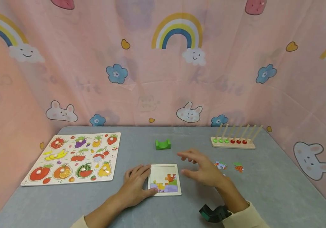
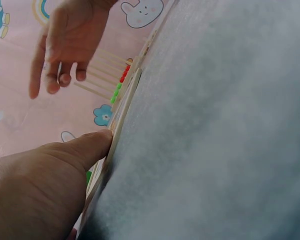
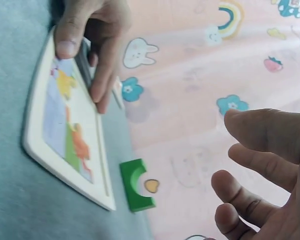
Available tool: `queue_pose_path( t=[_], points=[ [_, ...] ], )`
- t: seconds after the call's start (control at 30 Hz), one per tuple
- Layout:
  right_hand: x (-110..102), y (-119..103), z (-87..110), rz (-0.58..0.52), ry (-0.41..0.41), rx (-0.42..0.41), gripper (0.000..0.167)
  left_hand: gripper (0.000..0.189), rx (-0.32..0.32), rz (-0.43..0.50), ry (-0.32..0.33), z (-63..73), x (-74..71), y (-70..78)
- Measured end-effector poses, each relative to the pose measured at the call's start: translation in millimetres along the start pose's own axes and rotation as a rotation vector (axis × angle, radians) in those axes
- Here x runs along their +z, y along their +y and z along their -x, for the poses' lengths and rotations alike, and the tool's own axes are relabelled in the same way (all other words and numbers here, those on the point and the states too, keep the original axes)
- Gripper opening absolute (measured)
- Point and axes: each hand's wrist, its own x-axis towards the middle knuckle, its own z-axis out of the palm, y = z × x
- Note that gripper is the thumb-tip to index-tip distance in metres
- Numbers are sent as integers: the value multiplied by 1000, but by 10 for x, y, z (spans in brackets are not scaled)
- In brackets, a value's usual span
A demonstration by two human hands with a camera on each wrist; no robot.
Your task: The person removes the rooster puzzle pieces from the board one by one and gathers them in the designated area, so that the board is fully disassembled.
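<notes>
A small jigsaw puzzle tray (image 1: 163, 171) with a pale wooden frame lies on the grey table. Joined pieces fill its lower part, showing purple, yellow, orange and green; the upper part shows bare backing. My left hand (image 1: 135, 185) holds the tray at its left side, thumb over the near corner and fingers along the left edge (image 3: 97, 102). Raised just right of the tray is my right hand (image 1: 204, 167), fingers apart and slightly bent, holding nothing. Loose puzzle pieces, one blue and white (image 1: 221, 165) and one orange and green (image 1: 238, 167), lie beyond it; another is partly hidden by the hand.
A large fruit peg board (image 1: 115, 158) lies at the left. Behind the tray stands a green block (image 1: 163, 145) with a curved notch. At the back right is a wooden peg rack (image 1: 217, 144) with green and red beads. A patterned pink curtain (image 1: 151, 95) surrounds the table.
</notes>
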Motion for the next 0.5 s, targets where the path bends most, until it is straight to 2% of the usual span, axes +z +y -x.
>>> queue_pose_path(
  t=[0.1,0.5],
  points=[
    [77,52,-2,-16,-6,2,47,74,-2,-3,-7,-6,5,7],
    [322,195,-5,-85,-101,141,48,73,-3,-13,2,0,-1,7]
  ],
)
